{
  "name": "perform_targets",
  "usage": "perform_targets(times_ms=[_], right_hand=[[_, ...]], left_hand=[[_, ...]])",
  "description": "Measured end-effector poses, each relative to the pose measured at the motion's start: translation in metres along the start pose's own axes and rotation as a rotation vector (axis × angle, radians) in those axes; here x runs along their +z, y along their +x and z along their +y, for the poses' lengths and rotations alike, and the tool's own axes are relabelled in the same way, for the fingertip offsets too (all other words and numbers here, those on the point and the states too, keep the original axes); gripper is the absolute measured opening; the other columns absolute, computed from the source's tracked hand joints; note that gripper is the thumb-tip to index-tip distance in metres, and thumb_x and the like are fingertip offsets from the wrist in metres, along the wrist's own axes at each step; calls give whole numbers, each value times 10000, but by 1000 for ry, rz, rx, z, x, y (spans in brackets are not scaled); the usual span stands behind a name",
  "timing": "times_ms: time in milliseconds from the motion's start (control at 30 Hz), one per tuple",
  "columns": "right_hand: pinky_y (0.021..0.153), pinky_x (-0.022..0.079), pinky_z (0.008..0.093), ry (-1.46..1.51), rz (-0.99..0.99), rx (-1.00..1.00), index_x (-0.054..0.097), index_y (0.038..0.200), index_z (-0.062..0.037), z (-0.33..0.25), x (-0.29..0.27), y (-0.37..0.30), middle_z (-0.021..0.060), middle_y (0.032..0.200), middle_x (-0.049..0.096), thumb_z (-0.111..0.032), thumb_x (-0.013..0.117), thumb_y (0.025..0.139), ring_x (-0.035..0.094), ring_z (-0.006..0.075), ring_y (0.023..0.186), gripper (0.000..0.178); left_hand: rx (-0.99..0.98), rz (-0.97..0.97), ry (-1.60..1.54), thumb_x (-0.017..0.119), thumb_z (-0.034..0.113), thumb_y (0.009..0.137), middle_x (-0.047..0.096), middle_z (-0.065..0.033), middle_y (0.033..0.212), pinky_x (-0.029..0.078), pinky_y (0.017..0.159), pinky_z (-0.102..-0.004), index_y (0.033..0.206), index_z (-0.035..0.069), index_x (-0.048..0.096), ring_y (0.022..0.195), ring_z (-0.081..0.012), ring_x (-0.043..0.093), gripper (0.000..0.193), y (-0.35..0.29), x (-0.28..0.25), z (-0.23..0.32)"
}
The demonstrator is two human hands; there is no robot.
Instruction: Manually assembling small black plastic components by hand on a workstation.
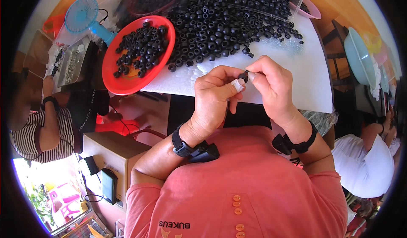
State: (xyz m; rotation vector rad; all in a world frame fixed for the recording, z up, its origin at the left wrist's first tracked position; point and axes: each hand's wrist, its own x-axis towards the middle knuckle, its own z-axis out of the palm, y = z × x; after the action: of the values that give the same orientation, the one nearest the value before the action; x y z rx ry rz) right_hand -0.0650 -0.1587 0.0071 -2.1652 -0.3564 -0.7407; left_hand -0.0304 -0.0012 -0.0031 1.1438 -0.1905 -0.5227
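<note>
In front of my chest, over the near edge of the white tabletop, my left hand is closed on a small round black plastic piece. White tape wraps my left thumb. My right hand comes in from the other side, thumb and forefinger pinched at the same piece. The fingertips hide part of it, and any finer item between them cannot be made out. Just beyond both hands spreads a heap of similar hollow black pieces. A red plate to the left holds more of them.
A blue fan stands behind the plate. Past the heap at right is a pink bowl; farther right, a pale blue basin. A cardboard box stands by my left elbow. One person in stripes sits left, another in white right.
</note>
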Motion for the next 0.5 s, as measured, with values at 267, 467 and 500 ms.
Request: perform_targets(times_ms=[267,467,500], right_hand=[[556,445,377,-280,44,-232,545,845,0,-9,5,3,119,737,554,88,573,719,550,313,621,156],[564,422,426,115,-69,168,541,846,-14,-5,1,2,137,752,526,54,587,672,532,327,650,192],[564,422,426,114,-70,167,541,846,-14,-4,2,0,137,752,526,54,587,672,532,327,650,192]], left_hand=[[4,51,-47,611,12,937,650,-87,813,386,403,-199,1063,-55,629,582,-91,568,144,-1,4,-2],[-5,58,-37,619,29,930,630,-59,784,373,396,-188,1050,-43,635,570,-66,541,140,-1,3,-2],[-8,59,-22,628,44,923,615,-40,773,376,393,-182,1031,-31,643,574,-55,537,133,-1,3,-2]])
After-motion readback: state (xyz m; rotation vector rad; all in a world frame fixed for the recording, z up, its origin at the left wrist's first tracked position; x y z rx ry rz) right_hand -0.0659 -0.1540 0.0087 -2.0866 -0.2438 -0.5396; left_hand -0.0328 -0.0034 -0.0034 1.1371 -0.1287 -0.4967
